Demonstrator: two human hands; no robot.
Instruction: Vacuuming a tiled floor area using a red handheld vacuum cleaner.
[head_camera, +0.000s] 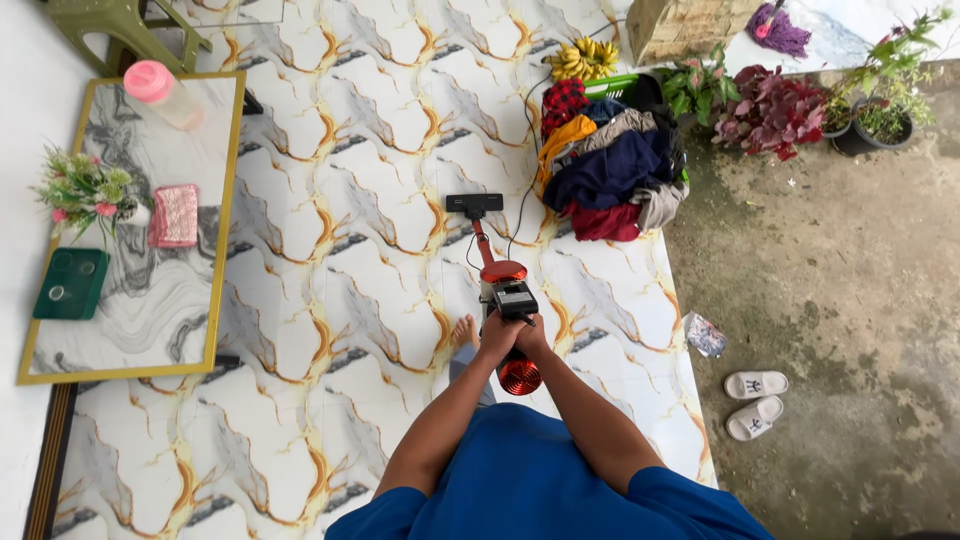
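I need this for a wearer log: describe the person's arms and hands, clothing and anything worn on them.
Both arms are bare from just above the elbow down. Short blue sleeves of a plain blue shirt cover the upper arms. The left hand and right hand are bare: no gloves, and no watch or bracelet visible. Rings are too small to tell.

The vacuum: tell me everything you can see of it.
The vacuum is a red and black handheld stick type. A shiny red round body sits near the hands, a black block on top, and a thin red tube runs forward to a flat black floor head resting on the marbled tile floor. A dark cord trails from it. The left hand and right hand grip it together.
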